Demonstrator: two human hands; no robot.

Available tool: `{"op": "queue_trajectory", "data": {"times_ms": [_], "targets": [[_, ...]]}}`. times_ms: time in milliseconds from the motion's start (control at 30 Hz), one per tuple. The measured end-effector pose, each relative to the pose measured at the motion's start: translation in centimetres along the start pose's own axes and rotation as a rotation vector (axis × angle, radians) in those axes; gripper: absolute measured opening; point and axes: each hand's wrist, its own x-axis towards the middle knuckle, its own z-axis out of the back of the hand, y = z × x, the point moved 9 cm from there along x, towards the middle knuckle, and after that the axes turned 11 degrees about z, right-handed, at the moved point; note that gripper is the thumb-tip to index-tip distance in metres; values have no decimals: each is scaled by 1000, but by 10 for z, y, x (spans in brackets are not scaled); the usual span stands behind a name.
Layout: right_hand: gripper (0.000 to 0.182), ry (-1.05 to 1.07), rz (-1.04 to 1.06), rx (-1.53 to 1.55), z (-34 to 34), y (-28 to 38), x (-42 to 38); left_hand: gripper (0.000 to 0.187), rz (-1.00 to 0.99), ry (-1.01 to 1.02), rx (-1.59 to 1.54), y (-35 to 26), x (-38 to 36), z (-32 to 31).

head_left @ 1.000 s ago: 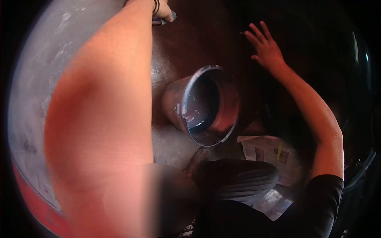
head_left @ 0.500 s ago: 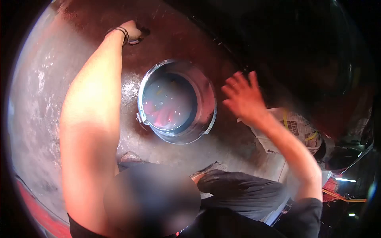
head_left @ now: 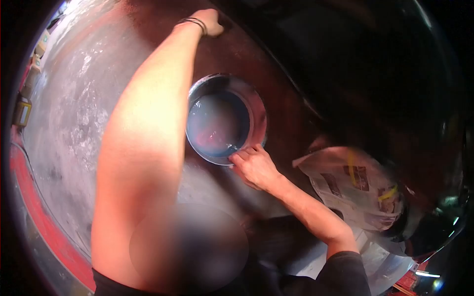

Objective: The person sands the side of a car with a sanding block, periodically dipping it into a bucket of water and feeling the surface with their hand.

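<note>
A metal bucket (head_left: 259,113) with murky liquid (head_left: 202,121) in it stands on the floor in front of me. My right hand (head_left: 254,167) has its fingers closed over the near right part of the bucket's rim. Farther away, beyond the bucket, my left hand (head_left: 212,23) is a fist beside the lower edge of a large dark glossy body. What the left fingers hold, if anything, is hidden. Dark bands (head_left: 193,21) circle the left wrist. The left forearm covers the bucket's left side.
The large dark glossy body (head_left: 355,74) fills the upper right. A newspaper-covered bundle with yellow tape (head_left: 340,177) lies right of my right arm. The wet grey floor (head_left: 69,128) spreads left, bordered by a red strip (head_left: 37,197). Small boxes (head_left: 23,111) stand at the far left.
My right hand was open in the air right of the bucket; it has come down left and closed on the rim. My left hand moved right and farther away. The view has shifted.
</note>
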Motion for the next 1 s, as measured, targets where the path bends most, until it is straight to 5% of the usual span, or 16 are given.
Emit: {"op": "queue_trajectory", "data": {"times_ms": [100, 367, 467, 567, 633, 733, 933, 1000], "targets": [[27, -53, -37, -42, -14, 2, -36, 46, -9, 159, -97, -32, -42, 6], [52, 59, -210, 152, -33, 0, -109, 46, -87, -41, -267, -103, -145, -9], [66, 84, -238, 276, -30, -9, -123, 48, 133, -121, -393, -100, -157, -35], [67, 139, -398, 507, -19, -29, -129, 54, 212, -125, -590, -90, -132, -91], [54, 140, -448, 610, -30, -48, -130, 57, 218, -219, -489, -120, -159, -77], [38, 185, -532, 788, -93, -89, -133, 62, 339, -240, -742, -110, -149, -121], [30, 384, -522, 168, -183, -154, -113, 70, 610, -340, -1204, -85, -150, -204], [30, 243, -505, 98, -194, -155, -113, 68, 626, -365, -1321, -81, -173, -195]]}}
